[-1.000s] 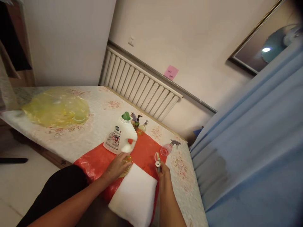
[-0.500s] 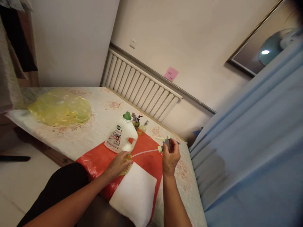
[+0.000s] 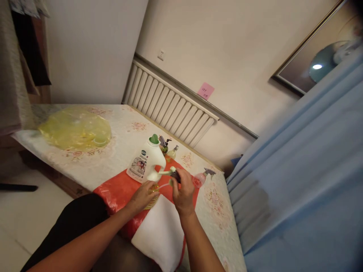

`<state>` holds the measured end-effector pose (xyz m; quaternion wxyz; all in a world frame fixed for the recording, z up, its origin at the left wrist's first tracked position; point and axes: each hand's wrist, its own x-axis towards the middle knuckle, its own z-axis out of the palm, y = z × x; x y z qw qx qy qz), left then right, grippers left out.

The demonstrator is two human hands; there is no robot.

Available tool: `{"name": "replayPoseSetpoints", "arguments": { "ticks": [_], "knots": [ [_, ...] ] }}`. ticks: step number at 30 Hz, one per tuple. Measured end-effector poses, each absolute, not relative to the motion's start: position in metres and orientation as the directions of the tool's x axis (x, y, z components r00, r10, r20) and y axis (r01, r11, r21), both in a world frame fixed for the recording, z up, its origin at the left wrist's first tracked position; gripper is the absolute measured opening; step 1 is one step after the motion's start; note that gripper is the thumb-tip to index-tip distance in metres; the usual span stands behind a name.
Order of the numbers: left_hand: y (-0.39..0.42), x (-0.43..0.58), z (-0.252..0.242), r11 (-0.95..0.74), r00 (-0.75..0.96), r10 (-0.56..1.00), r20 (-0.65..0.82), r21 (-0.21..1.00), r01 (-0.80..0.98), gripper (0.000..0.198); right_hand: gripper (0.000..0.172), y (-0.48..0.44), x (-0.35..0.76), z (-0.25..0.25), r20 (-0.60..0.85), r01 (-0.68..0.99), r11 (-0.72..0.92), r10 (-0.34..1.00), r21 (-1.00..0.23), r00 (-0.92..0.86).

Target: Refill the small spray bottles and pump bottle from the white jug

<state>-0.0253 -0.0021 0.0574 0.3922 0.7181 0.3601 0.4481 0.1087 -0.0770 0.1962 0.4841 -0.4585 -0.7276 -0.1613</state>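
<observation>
My left hand (image 3: 141,195) is closed around the neck of a small yellow ribbed bottle (image 3: 151,204), mostly hidden by the fingers. In my right hand (image 3: 183,190) is a dark trigger spray head (image 3: 175,174) with pale parts. Its clear dip tube (image 3: 163,185) reaches to the bottle's mouth; how deep it goes in I cannot tell. Right behind the bottle stands a white handled detergent jug (image 3: 146,162) with a green piece (image 3: 154,139) in its open neck. A folded white cloth (image 3: 160,234) lies in front, on a red plastic sheet (image 3: 113,192).
A pink spray bottle (image 3: 199,180) stands to the right of my right hand. Behind the jug are a yellowish spray bottle (image 3: 172,153) and a green pump bottle (image 3: 164,148). A yellow plastic bag (image 3: 73,128) lies at the left on the floral tablecloth (image 3: 121,121). A blue curtain (image 3: 300,181) hangs at the right.
My right hand has moved left with the spray head, and the visible stretch of dip tube is shorter. The pink spray bottle now shows more. My left hand stays on the yellow bottle.
</observation>
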Motion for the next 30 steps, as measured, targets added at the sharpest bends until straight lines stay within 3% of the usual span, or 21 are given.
{"name": "replayPoseSetpoints", "arguments": {
  "ticks": [6,10,21,30],
  "knots": [
    [-0.002,-0.025,0.059,-0.411,0.317,0.881,0.35,0.899,0.15,0.031,0.034,-0.06,0.096,0.165,0.683,0.762,0.526,0.714,-0.377,-0.155],
    [-0.005,-0.027,0.062,-0.378,0.339,0.886,0.315,0.916,0.135,0.025,0.035,-0.049,0.095,0.148,0.581,0.748,0.483,0.798,-0.455,-0.161],
    [-0.007,-0.028,0.059,-0.34,0.352,0.89,0.289,0.936,0.092,0.021,0.049,-0.052,0.097,0.165,0.332,0.783,0.389,0.911,-0.486,-0.246],
    [-0.004,-0.026,0.058,-0.381,0.335,0.883,0.33,0.919,0.1,0.024,0.035,-0.039,0.094,0.154,0.288,0.816,0.323,0.936,-0.48,-0.202]
  ]
}}
